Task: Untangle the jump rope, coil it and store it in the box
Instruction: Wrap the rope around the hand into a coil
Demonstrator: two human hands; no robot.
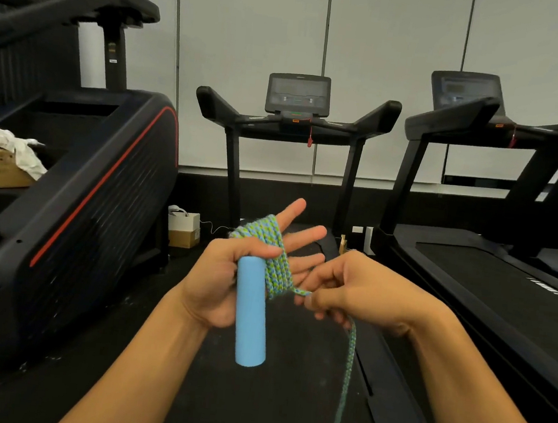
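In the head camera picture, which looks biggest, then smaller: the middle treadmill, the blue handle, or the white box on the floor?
1. Middle treadmill
2. Blue handle, though nearness enlarges it
3. White box

Pale panelled wall (256,19), black treadmills (296,116), dark floor (111,348)

Braided rope (275,262), smooth foam handle (251,311)

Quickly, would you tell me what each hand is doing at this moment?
Left hand: fingers spread, thumb pinning the blue handle, with the jump rope coiled around the palm.
Right hand: closed, pinching the rope's loose length.
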